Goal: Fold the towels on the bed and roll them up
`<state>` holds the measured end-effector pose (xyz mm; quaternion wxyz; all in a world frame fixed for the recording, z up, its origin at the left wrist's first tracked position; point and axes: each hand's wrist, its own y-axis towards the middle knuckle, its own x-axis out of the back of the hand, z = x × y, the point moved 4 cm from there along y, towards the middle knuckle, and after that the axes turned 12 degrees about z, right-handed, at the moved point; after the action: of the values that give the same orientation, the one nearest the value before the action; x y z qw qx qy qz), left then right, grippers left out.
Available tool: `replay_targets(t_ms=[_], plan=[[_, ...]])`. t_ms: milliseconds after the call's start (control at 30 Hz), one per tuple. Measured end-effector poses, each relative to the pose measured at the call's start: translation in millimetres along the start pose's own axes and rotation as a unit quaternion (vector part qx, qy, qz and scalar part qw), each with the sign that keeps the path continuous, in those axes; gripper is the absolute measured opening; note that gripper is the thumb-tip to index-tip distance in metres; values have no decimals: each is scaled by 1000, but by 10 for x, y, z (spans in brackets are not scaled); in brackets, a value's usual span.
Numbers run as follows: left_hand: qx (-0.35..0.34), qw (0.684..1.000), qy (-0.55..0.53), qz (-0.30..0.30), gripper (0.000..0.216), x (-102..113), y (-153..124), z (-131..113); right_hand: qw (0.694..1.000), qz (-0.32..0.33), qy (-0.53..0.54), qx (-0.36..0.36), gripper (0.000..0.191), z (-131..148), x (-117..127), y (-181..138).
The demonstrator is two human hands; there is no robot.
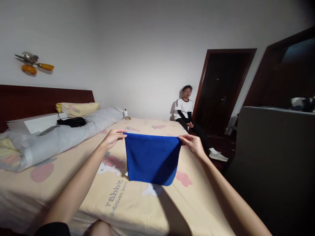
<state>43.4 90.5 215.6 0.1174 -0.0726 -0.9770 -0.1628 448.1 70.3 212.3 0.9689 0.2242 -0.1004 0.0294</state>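
A blue cloth [151, 159] hangs between my two hands, its top edge stretched nearly straight. My left hand [114, 138] pinches its upper left corner between thumb and fingers. At the upper right corner, my right hand [193, 143] has the same kind of pinch. The cloth hangs down over the bed, and a small white tag shows at its lower left edge. Beneath it lies a pale yellow bedsheet [137, 213] printed with rabbits and carrots. I cannot tell whether the cloth's lower edge touches the sheet.
A person [183, 106] in a white shirt sits at the bed's far corner. On the left are a rolled grey quilt [103, 122], a white box [36, 124], a black bag [71, 122] and a pillow [78, 108]. Small bottles [125, 113] stand beyond. A dark panel [273, 170] rises at right.
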Motion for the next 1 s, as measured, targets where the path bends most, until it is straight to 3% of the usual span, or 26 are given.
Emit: replay_targets(t_ms=[400,700,1000], plan=[[-41,987,154,-17,16,116,-2,-106,997,46,-66,-10,62,-4,60,10],[-63,978,196,43,33,252,76,-86,990,74,-122,-22,44,125,27,70],[-46,972,206,98,36,240,157,-48,990,89,-92,-57,49,28,7,167]])
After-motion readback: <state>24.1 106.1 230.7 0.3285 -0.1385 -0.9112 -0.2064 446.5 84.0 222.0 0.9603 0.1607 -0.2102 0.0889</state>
